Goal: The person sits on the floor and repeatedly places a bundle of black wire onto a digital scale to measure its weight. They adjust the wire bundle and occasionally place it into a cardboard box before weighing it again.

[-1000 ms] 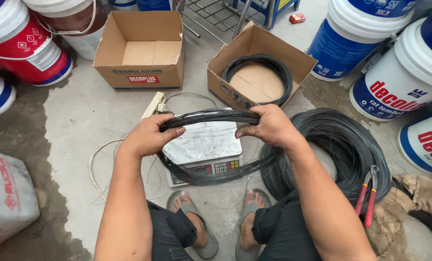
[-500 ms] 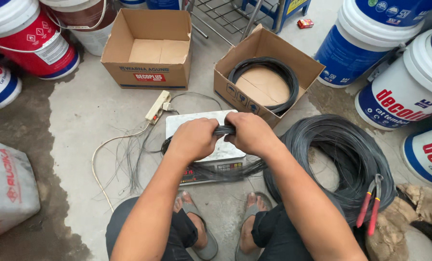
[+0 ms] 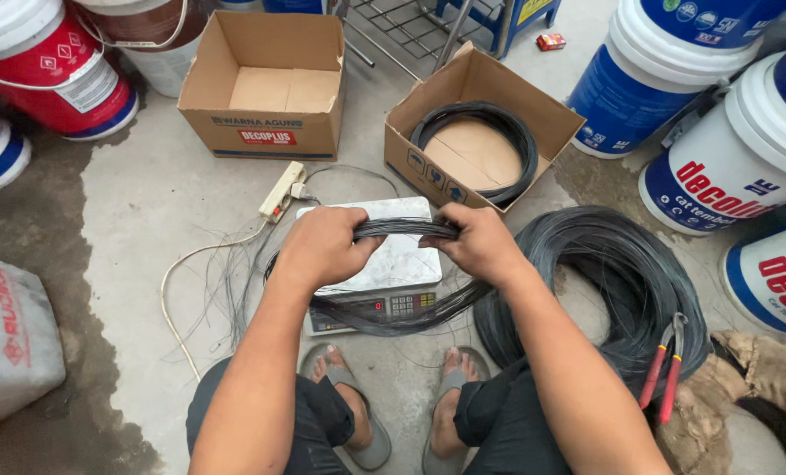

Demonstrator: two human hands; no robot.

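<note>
Your left hand [image 3: 327, 246] and right hand [image 3: 472, 242] each clench the wire coil [image 3: 406, 230] over the scale [image 3: 393, 264]; gripped span runs left-right.

Head view, person squatting on a concrete floor [image 3: 147, 220]: left hand [image 3: 327, 246] and right hand [image 3: 476, 242] both closed around the upper arc of a small coil of black wire [image 3: 393, 303], held just above a digital scale [image 3: 393, 264], the coil's lower arc hanging in front of the scale's display. A large loose coil of black wire [image 3: 613, 281] lies just right of the scale with red-handled pliers [image 3: 661, 374] on its near edge. Behind the scale, one open cardboard box [image 3: 481, 132] holds another wire coil and a second box [image 3: 265, 84] beside it shows a bare bottom; paint buckets [image 3: 718, 167] stand on both sides.
</note>
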